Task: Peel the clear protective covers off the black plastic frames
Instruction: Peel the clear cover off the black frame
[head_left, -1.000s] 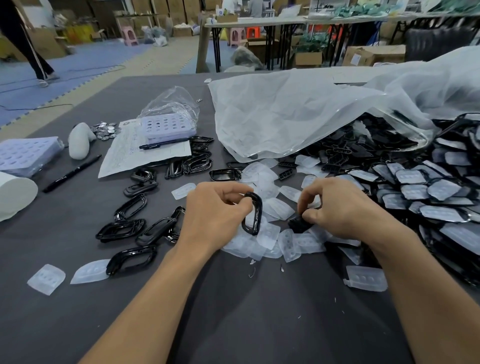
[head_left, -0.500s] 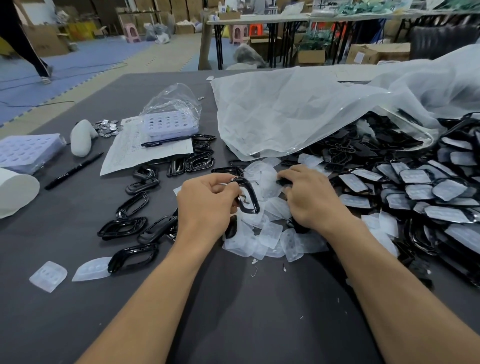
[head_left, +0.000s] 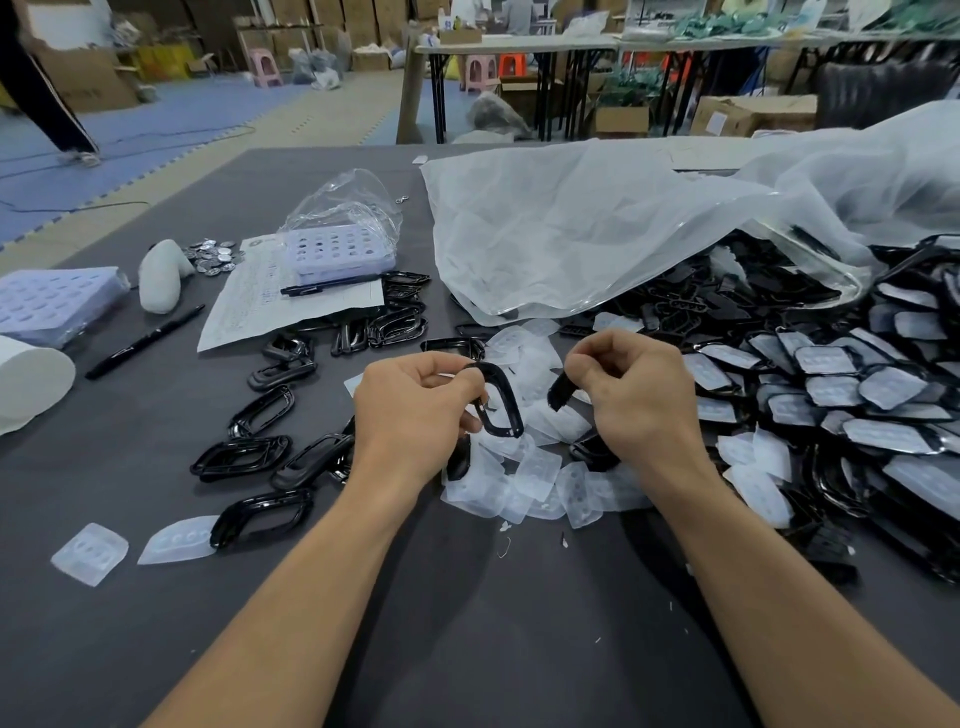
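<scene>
In the head view, your left hand (head_left: 415, 410) pinches a bare black frame (head_left: 501, 402) above the counter (head_left: 467, 623) while your right hand (head_left: 634, 400) closes on a second dark piece (head_left: 560, 391), so drop the bare frame among the peeled frames (head_left: 244, 457) first, then peel slowly from one corner.

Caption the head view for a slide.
Left hand holds a bare black frame; right hand grips another piece.

Both hands, left (head_left: 415, 415) and right (head_left: 636, 400), are raised with fingers pinched closed.
</scene>
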